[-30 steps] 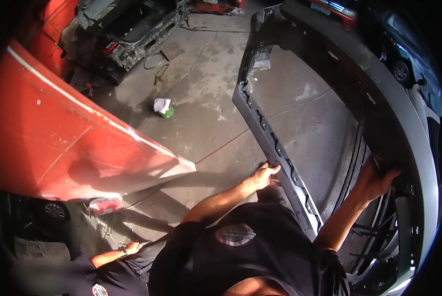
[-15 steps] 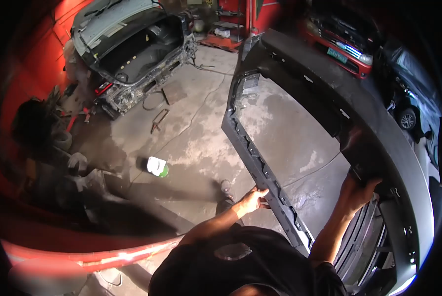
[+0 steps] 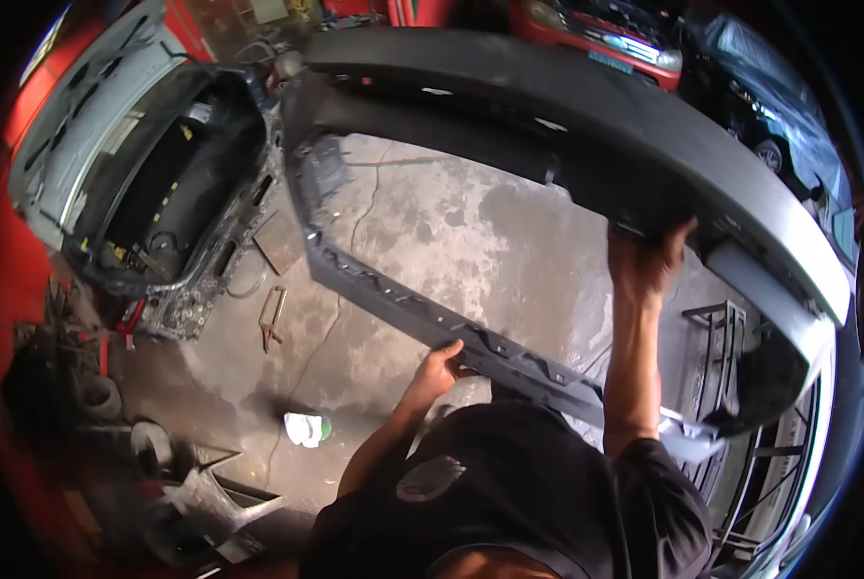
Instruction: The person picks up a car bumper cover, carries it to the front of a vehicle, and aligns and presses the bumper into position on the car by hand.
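A large dark grey car bumper cover [image 3: 586, 101] is held up in front of me, its hollow inner side toward me. The lower edge strip [image 3: 384, 299] crosses from left to right near my chest. My left hand [image 3: 440, 369] is closed on that strip, thumb on top and fingers hidden under it. Farther right, my right hand [image 3: 647, 262] grips the inside of the thick upper part, and its fingertips are partly hidden. Floor shows through the wide opening between the two edges.
At left stands a car body [image 3: 176, 193] with its trunk lid [image 3: 89, 135] raised. A red vehicle [image 3: 601, 43] and a plastic-covered car [image 3: 775, 87] are at the back right. A metal stand [image 3: 717, 333], a hacksaw-like frame [image 3: 274, 318] and a white-green container [image 3: 306, 429] are on the floor.
The bumper cover has swung to the left and lies more crosswise in view, its far end now near the open-trunk car. Both hands keep their hold. My view has turned too.
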Tool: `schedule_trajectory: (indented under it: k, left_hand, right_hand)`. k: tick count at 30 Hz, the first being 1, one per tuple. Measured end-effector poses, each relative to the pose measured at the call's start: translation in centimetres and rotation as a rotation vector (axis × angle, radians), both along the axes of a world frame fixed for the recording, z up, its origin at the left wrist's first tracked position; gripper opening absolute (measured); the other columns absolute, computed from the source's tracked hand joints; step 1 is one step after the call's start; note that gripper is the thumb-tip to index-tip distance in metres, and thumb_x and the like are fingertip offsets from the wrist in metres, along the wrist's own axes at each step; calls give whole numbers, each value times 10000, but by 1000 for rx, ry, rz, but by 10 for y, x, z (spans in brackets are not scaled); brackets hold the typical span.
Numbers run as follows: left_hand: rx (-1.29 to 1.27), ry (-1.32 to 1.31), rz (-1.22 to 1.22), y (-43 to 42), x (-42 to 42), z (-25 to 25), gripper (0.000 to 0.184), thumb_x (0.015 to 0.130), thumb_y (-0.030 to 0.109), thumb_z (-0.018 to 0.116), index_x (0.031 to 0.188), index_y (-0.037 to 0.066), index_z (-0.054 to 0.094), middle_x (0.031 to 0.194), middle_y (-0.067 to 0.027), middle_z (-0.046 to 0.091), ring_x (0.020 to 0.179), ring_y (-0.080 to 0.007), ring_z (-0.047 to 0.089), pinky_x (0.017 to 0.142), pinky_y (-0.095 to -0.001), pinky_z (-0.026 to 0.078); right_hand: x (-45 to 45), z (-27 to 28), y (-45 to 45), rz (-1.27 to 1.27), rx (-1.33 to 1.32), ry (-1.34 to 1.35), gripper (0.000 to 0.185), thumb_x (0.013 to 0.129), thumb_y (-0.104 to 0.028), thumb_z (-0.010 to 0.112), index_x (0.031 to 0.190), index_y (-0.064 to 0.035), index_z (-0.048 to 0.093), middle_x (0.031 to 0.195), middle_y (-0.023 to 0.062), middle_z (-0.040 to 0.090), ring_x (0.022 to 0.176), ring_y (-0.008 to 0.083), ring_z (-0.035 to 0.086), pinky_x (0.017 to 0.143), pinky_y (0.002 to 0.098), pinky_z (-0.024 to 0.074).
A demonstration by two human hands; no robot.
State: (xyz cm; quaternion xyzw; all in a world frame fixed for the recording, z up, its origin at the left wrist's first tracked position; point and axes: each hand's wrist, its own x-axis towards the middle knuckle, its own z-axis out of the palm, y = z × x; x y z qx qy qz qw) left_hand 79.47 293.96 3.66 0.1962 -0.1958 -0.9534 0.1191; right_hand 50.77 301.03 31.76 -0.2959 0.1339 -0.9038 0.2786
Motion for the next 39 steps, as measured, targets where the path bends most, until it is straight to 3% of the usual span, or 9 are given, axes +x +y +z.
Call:
schedule_trajectory:
  k: [6, 11, 18, 20, 22, 25, 29, 35, 39]
  left_hand:
    - [-55, -120, 173, -65, -30, -26, 545, 1032, 379, 534, 1438, 19, 482, 1374, -177, 589, 1301, -367, 533, 1123, -570, 381]
    - [52, -125, 290, -106, -110, 34, 521, 1013, 283, 588, 1443, 10, 475, 1324, -153, 626, 1265, -298, 576, 1087, -439, 452]
    - [103, -123, 609, -177, -211, 41, 494, 1016, 194, 576, 1457, 9, 448, 1335, -158, 598, 1174, -294, 637, 1033, -426, 506]
    - [18, -91, 645, -208, -235, 33, 648, 957, 231, 671, 1534, 175, 382, 1411, -71, 549, 1269, -247, 550, 1053, -416, 452]
    - [-436, -416, 621, -249, -251, -3, 599, 980, 256, 637, 1525, 189, 397, 1415, -90, 547, 1281, -274, 545, 1049, -441, 456]
    - [-1137, -1309, 185, -296, -288, 57, 527, 1025, 321, 549, 1504, 145, 419, 1449, -154, 512, 1337, -349, 496, 1091, -537, 420]
    - [-536, -218, 1033, -374, -317, 18, 596, 1017, 327, 547, 1507, 24, 391, 1524, -152, 452, 1394, -350, 440, 1165, -645, 296]
    - [-468, -179, 1374, -496, -368, 19, 547, 1016, 283, 561, 1499, 58, 436, 1500, -138, 501, 1394, -324, 463, 1166, -631, 314]
    - [-594, -314, 1502, -575, -419, 68, 524, 1038, 276, 520, 1508, 64, 429, 1499, -124, 508, 1396, -319, 463, 1171, -627, 316]
  right_hand:
    - [-62, -17, -127, 279, -20, -47, 322, 881, -383, 773, 1138, -190, 757, 1225, -14, 713, 1212, 202, 601, 1111, 398, 385]
    - [-156, -29, -247, 507, -78, -229, 284, 871, -396, 780, 1081, -205, 783, 1255, -21, 712, 1261, 211, 591, 1174, 468, 327]
    - [-223, 13, -390, 695, -38, -115, 531, 905, -479, 718, 1309, -145, 631, 1313, 43, 651, 1269, 259, 575, 1110, 480, 414]
    - [-229, 26, -428, 770, -29, -97, 561, 923, -479, 695, 1354, -136, 590, 1353, 52, 625, 1286, 271, 563, 1125, 487, 402]
    - [-237, 36, -472, 850, -22, -95, 580, 939, -473, 677, 1388, -127, 554, 1381, 69, 606, 1302, 274, 552, 1137, 496, 392]
    - [-242, 57, -531, 891, -29, -68, 595, 980, -469, 623, 1401, -66, 504, 1373, 124, 596, 1284, 294, 561, 1104, 509, 420]
    - [-262, 54, -636, 1159, -199, 50, 576, 1001, -460, 589, 1398, -53, 499, 1366, 139, 604, 1254, 305, 602, 1014, 535, 511]
    - [-303, 94, -747, 1522, -223, 24, 494, 1044, -347, 553, 1411, -24, 485, 1388, 173, 574, 1288, 357, 557, 1023, 550, 519]
    - [-341, 113, -830, 1515, -241, 316, 641, 1014, -513, 541, 1466, -70, 439, 1403, 167, 571, 1260, 347, 571, 1004, 534, 509]
